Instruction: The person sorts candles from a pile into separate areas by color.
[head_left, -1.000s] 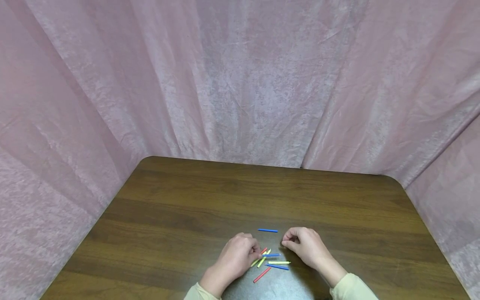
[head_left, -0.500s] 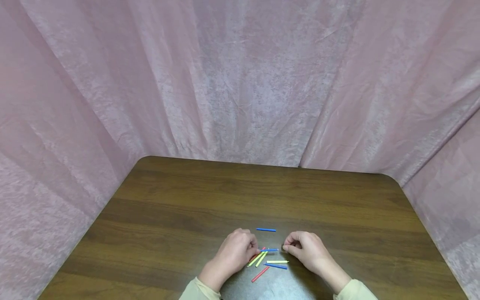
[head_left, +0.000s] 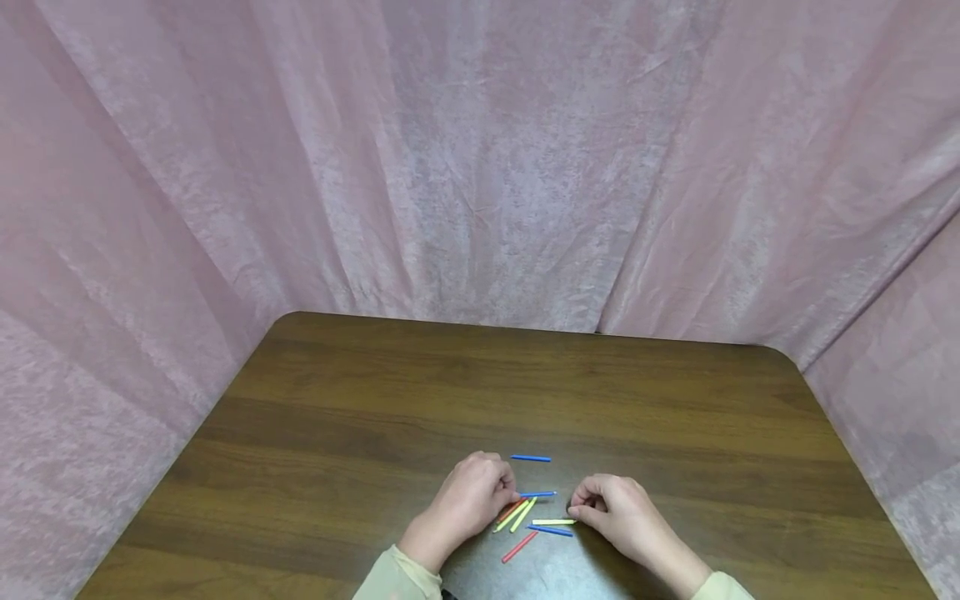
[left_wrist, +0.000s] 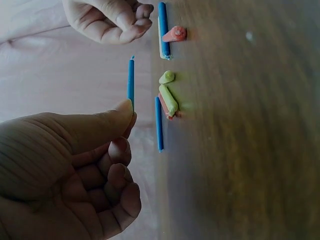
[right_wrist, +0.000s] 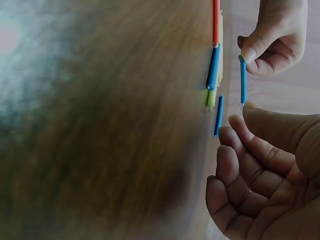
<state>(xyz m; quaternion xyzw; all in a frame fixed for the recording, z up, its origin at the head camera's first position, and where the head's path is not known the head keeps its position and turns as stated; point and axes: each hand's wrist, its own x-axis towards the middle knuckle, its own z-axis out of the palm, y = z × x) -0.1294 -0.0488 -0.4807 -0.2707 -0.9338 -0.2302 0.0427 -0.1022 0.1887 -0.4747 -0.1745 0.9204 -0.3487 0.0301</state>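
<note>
Blue candle in the grip: lifted off the worktop (head_left: 375, 400) and lying roughly level, this held candle (head_left: 537, 494) points its wick end toward the right hand (head_left: 622, 512)
Left hand's hold: thumb and forefinger of the left hand (head_left: 468, 496) pinch one end of the held candle, the remaining fingers curled loosely beneath
Right hand's state: fingers loosely bent and holding nothing, thumb and forefinger tips slightly parted in the right wrist view; the hand is apart from the held candle and near the wick end of a level yellow candle (head_left: 553, 522)
Beside the left hand: a slanted red candle (head_left: 510, 512) and two slanted yellow candles, a left one (head_left: 507, 520) and a right one (head_left: 523, 517), lie close together on the worktop
Between the hands, nearer the person: a blue candle (head_left: 551, 530) lies just beside the level yellow candle; whether they touch is hard to tell
Nearest the person: another red candle (head_left: 519, 548) lies at a slant, one end near that blue pair-mate
Beyond the hands: a far blue candle (head_left: 531, 457) lies crosswise, apart from the others
Cuffs: pale yellow sleeves (head_left: 397, 575) cover both forearms
Surface: brown wood grain, rounded far corners, bright glare near the person
Backdrop: pink, velvety curtains (head_left: 510, 167) hang in folds around the worktop
</note>
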